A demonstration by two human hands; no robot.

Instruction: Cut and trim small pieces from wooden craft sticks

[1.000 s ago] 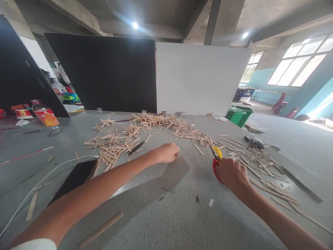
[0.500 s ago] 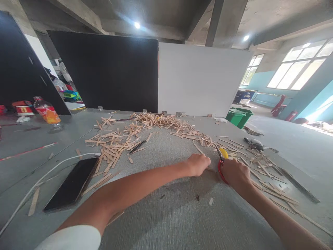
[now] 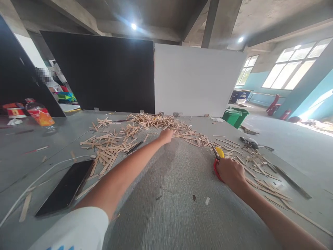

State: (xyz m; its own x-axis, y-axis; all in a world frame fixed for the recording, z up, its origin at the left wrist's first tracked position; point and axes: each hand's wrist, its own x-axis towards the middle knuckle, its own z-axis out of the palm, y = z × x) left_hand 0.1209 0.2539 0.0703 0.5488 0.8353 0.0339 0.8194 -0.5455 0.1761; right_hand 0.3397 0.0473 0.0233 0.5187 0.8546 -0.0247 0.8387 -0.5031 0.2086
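Observation:
My left hand (image 3: 166,135) reaches out to the near edge of a heap of flat wooden sticks (image 3: 145,121). Its fingers look closed, and whatever they may hold is hidden or too small to make out. On the right, my right hand (image 3: 231,172) is wrapped round a pair of scissors (image 3: 218,156) with red and yellow handles. The blades point away from me, toward the sticks. More cut wooden pieces (image 3: 109,152) lie scattered left of the left arm, with a dark pen (image 3: 134,148) beside them.
A black phone (image 3: 65,187) with a white cable lies at the left. Behind it stands a drink bottle (image 3: 40,113). Black and white panels (image 3: 192,80) rise along the back. Longer strips (image 3: 273,189) and a dark tool (image 3: 249,142) lie right of the scissors. Green bins (image 3: 235,116) stand beyond.
My left hand has moved away from the scissors, forward and left to the heap of sticks. My right hand keeps the scissors in about the same place. The view has shifted slightly.

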